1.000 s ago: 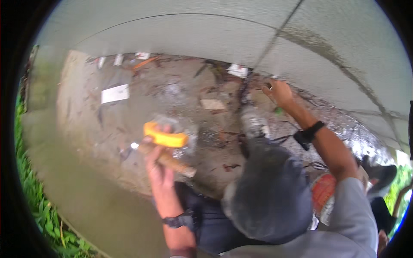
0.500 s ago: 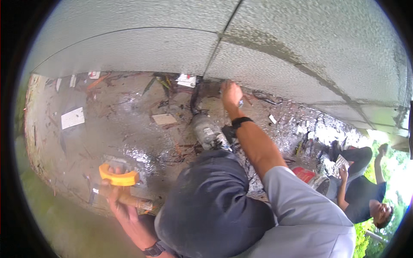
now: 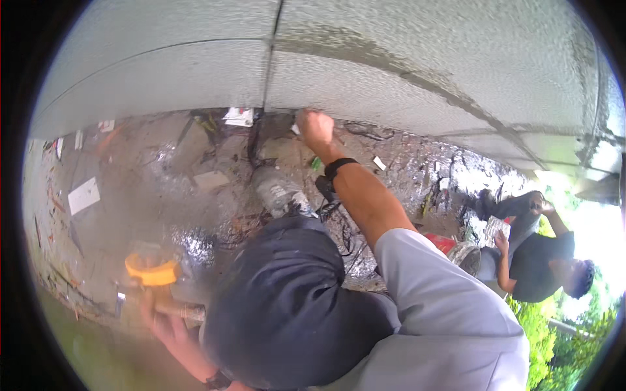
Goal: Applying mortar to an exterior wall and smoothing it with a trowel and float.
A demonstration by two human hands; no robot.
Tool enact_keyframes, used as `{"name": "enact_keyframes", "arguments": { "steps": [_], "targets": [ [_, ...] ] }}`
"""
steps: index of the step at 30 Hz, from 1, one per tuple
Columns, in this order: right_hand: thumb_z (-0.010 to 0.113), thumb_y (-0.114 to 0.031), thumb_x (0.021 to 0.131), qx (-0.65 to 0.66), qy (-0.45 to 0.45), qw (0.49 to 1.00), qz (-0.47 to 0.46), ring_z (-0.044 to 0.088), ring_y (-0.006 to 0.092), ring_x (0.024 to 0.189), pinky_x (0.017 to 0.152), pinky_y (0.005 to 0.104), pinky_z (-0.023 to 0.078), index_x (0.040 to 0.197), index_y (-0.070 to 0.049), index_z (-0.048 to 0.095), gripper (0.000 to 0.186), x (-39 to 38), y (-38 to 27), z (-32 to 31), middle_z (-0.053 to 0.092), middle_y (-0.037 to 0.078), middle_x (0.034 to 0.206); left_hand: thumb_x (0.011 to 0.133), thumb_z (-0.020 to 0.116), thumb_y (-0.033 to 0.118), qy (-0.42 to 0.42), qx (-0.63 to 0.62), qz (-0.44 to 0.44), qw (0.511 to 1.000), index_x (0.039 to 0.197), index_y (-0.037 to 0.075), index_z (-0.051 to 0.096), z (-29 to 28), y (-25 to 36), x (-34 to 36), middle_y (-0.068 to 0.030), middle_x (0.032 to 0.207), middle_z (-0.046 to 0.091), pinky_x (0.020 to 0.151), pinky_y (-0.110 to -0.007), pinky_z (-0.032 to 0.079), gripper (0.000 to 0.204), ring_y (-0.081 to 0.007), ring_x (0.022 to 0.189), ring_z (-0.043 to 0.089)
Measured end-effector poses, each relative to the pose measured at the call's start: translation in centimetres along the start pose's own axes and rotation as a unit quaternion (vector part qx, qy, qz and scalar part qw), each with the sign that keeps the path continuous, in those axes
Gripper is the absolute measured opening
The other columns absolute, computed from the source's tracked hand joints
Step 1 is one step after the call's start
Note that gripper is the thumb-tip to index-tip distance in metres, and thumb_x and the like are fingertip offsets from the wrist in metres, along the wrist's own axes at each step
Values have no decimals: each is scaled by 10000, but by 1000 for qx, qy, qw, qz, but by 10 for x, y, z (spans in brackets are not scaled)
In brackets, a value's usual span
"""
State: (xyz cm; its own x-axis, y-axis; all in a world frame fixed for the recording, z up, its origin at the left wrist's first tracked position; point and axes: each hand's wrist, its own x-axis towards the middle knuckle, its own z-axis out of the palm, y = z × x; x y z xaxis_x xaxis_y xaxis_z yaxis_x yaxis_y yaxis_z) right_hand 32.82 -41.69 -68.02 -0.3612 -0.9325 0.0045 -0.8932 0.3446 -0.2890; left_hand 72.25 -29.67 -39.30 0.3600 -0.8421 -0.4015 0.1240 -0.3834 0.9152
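My left hand [image 3: 168, 320], blurred by motion, is closed at the lower left. It grips a tool with a curved yellow handle [image 3: 154, 271], which looks like a plastering float. A brown, stick-like piece [image 3: 182, 309] lies across the same hand; its kind is unclear. My right hand [image 3: 317, 128] reaches forward to the foot of the grey textured wall [image 3: 391, 91], fingers curled. Whatever it pinches is hidden, though a small pale scrap [image 3: 295, 129] shows beside the fingers. A cloudy plastic bottle-like container [image 3: 279, 189] lies between my knee and the wall.
The wet, dirty floor [image 3: 140, 202] carries white tile-like pieces [image 3: 84, 195], leaves and scraps. A red and grey bucket [image 3: 456, 253] lies to the right. Beyond it a co-worker [image 3: 541, 264] crouches, holding a pale gridded piece [image 3: 497, 228]. My bent knee [image 3: 274, 293] fills the lower middle.
The whole view has swung, so the scene sits farther left. My right hand has slid slightly right along the wall's foot, and a green scrap now shows beside its wrist. The co-worker's head has turned.
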Motion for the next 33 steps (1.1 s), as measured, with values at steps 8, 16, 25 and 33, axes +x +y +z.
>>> {"name": "enact_keyframes", "arguments": {
  "steps": [8,16,25,33],
  "targets": [
    [554,-295,908,-13,-302,953,7,642,274,671,629,421,504,927,-57,698,279,-36,-100,-37,676,143,774,782,626,83,-20,-166,-86,982,1283,34,472,-54,-17,36,-158,1241,564,1027,-423,403,527,-285,1166,536],
    [694,-334,867,354,-527,681,-365,644,211,874,765,336,511,1082,5,608,410,-60,-276,-204,671,136,966,807,598,24,-79,-243,-29,966,1151,59,546,6,-1,55,-85,1083,560,865,-297,451,350,-163,1012,545],
    [740,-125,812,406,-636,572,-323,545,137,1083,901,306,466,1303,-6,438,589,-81,-326,-207,574,91,1183,983,482,370,-195,-191,1,962,1319,20,447,3,24,61,-92,1062,611,780,-322,530,486,-178,908,629],
    [697,-192,826,391,-547,663,-329,609,157,820,709,299,499,1320,-13,346,633,-53,-301,-221,603,89,915,939,569,179,42,-199,115,972,1305,156,468,-71,13,67,-65,1026,550,670,-260,502,380,-128,808,571]
  ]
}}
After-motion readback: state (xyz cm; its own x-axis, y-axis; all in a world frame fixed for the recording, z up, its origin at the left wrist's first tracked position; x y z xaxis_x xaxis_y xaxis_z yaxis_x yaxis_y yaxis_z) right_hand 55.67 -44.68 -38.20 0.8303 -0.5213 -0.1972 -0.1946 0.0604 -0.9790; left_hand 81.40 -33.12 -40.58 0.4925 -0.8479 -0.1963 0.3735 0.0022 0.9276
